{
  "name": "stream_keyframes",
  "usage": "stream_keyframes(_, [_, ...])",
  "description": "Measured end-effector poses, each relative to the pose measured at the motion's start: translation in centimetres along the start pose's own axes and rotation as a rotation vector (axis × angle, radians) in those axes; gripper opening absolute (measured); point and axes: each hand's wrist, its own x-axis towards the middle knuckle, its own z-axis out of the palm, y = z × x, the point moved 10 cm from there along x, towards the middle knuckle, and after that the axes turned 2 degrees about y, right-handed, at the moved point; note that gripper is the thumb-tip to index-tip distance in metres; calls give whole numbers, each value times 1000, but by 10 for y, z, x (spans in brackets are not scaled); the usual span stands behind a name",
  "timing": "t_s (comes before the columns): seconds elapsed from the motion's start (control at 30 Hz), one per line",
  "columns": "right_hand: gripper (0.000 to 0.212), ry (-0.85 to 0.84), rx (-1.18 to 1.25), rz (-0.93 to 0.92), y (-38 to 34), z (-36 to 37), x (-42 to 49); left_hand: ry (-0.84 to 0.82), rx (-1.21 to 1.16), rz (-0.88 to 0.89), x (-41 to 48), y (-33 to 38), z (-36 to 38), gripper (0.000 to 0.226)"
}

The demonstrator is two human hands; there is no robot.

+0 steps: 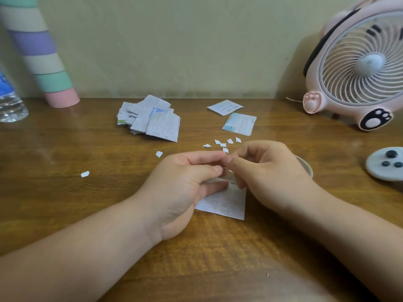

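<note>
A printed sheet of paper (224, 202) hangs between my two hands just above the wooden table (65, 203). My left hand (185, 184) pinches its top edge between thumb and fingers. My right hand (266, 175) pinches the same edge right beside it, fingertips nearly touching the left ones. Several small torn white scraps (222, 144) lie on the table beyond my hands, with two more scraps (85, 173) off to the left. The paper's upper part is hidden by my fingers.
A pile of printed paper pieces (152, 118) and two folded leaflets (237, 120) lie further back. A pink fan (359, 68) stands back right, a striped tube (39, 55) and a water bottle (11, 101) back left. A grey disc (386, 164) and a cup rim (306, 168) are at right.
</note>
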Motion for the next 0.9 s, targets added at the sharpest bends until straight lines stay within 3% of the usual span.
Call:
stream_keyframes(0.43, [19, 41, 65, -87, -11, -9, 1, 14, -63, -29, -1, 4, 0, 26])
stream_keyframes(0.63, [23, 59, -389, -213, -11, -8, 12, 55, -109, -59, 0, 3, 0, 13])
stream_keyframes(0.73, [8, 64, -552, -176, -3, -7, 19, 70, -126, -76, 2, 0, -3, 31])
stream_keyframes(0.83, [44, 68, -639, -148, -3, -9, 21, 30, -151, -111, -1, -2, 2, 31])
stream_keyframes(0.9, [50, 63, -622, -202, -13, -7, 17, -11, -168, -139, -5, -3, 8, 30])
